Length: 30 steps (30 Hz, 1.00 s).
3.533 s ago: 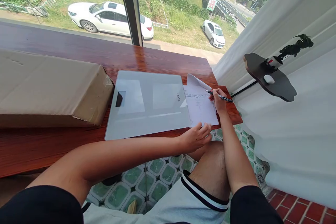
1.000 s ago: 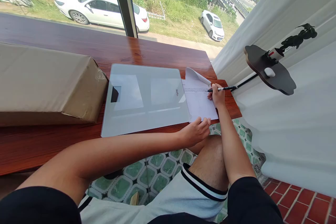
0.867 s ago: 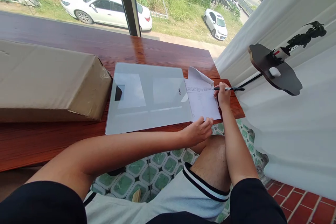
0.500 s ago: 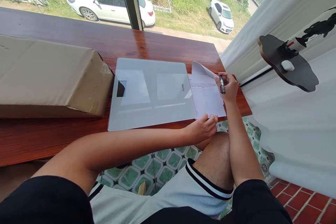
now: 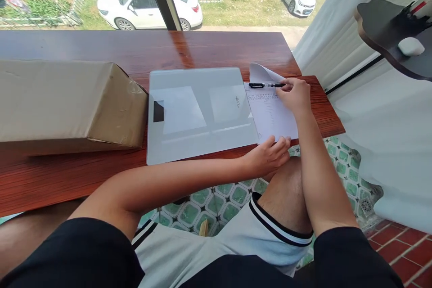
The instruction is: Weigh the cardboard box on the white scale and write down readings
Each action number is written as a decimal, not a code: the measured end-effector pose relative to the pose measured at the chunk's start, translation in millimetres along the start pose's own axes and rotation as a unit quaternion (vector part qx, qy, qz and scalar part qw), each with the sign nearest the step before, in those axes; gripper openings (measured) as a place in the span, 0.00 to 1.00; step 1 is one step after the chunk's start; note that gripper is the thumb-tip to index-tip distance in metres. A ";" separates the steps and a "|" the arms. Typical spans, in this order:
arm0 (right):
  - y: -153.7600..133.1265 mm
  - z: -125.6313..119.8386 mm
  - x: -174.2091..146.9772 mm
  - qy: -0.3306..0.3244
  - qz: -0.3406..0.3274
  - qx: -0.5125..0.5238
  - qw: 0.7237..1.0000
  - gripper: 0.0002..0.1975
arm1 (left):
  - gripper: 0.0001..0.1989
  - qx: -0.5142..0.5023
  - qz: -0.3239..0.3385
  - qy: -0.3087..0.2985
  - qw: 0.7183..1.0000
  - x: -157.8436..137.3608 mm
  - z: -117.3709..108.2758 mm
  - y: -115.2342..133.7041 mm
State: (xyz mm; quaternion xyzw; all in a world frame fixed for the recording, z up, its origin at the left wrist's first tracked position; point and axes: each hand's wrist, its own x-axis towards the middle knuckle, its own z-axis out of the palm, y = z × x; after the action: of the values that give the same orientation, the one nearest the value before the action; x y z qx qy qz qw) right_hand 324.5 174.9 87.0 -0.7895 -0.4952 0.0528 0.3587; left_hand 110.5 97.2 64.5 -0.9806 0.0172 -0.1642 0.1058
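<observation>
My right hand (image 5: 296, 95) grips a black-and-clear pen (image 5: 265, 85) near one end. The pen lies level across the upper part of the sheets, its dark end pointing left. Under it are white paper sheets (image 5: 275, 117) with printed rows of text, and the top sheet's far edge curls back. At the near edge of the paper my left hand (image 5: 268, 157) rests with loosely bent, parted fingers, the fingertips touching that edge. Left of the paper, overlapping its side, is a flat glossy pale-grey panel (image 5: 199, 135) with a small dark patch and dark lettering.
A large cardboard box (image 5: 114, 103) stands left on the red-brown wooden table (image 5: 216, 47). To the right a dark wavy-edged shelf (image 5: 381, 27) holds a white object (image 5: 411, 47) before white curtains (image 5: 398, 144). White cars (image 5: 148, 6) are outside the window.
My right hand has turned the pen from upright to level, its dark end now pointing left over the paper. The left hand keeps its place at the paper's edge. The camera view has shifted.
</observation>
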 end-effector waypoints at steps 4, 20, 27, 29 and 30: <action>-11.5 6.1 0.4 -0.034 0.022 -0.021 0.999 0.12 | 0.19 -0.005 0.009 -0.017 1.000 -1.3 -3.4 -2.8; -55.4 38.3 -0.2 0.073 -0.138 0.039 0.987 0.20 | 0.14 0.017 0.065 -0.043 0.997 -4.6 -25.8 -10.6; -79.4 35.9 -8.1 0.060 -0.111 0.003 0.992 0.16 | 0.09 0.068 0.092 0.085 0.990 -22.9 -56.8 -17.0; -86.9 35.6 -10.9 0.054 -0.106 0.002 0.993 0.14 | 0.07 0.088 0.085 0.116 0.986 -32.8 -69.6 -21.5; -89.9 36.1 -12.0 0.052 -0.105 0.002 0.993 0.13 | 0.06 0.096 0.074 0.125 0.985 -38.4 -76.4 -24.5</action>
State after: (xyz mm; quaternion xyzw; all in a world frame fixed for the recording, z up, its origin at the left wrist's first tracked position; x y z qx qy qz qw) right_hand 235.7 206.3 112.8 -0.7344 -0.5557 -0.0254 0.3889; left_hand 49.2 108.3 128.1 -0.9337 0.0868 -0.2782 0.2082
